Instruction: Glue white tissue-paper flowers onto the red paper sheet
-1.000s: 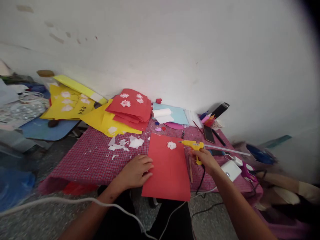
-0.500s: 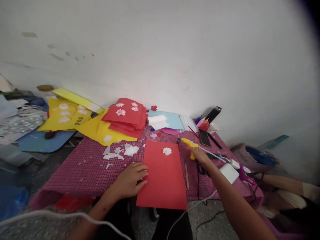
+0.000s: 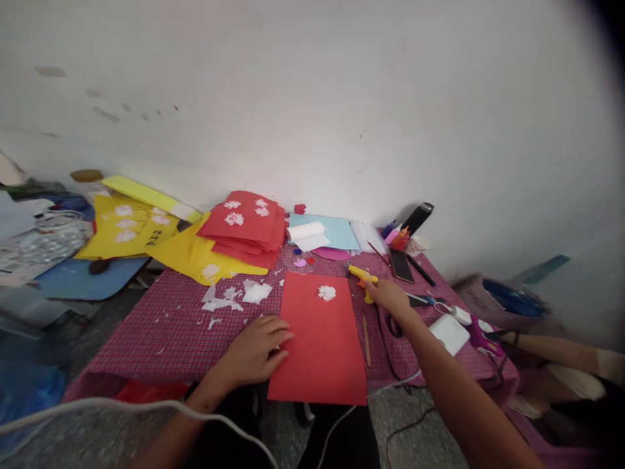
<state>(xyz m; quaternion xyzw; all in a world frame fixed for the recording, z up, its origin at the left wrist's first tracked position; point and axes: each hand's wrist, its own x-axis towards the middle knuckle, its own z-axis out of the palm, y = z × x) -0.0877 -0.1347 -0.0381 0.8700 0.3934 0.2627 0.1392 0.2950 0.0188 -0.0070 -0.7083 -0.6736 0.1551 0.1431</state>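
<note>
1. Pale wall (image 3: 273,98) rises behind the worktop (image 3: 176,339), which is covered with a checked cloth.
2. On it, the red sheet (image 3: 322,352) lies in front of the person, its near edge reaching the worktop's front. Judged for steadiness, light pressure with flat fingers should hold it without creasing.
3. Behind and to its left are a red stack (image 3: 251,228) and yellow sheets (image 3: 188,246).
4. The left hand (image 3: 258,348) is palm down, loosely open, its fingertips at the red sheet's left edge. That contact seems best kept clear of the hot tip's reach.
5. The right hand (image 3: 390,301) is closed around the gun (image 3: 362,273), just beyond the sheet's right side. A relaxed grip, with the tip turned away from skin and paper, would be the careful way to handle it.
6. The black cord (image 3: 384,348) hangs below; slack free of the stick (image 3: 366,340) would help avoid snags.
7. The white flower (image 3: 327,292) sits on the sheet's upper part, near the gun; its ruffled petals look easily crushed, so touching them lightly seems wise.
</note>
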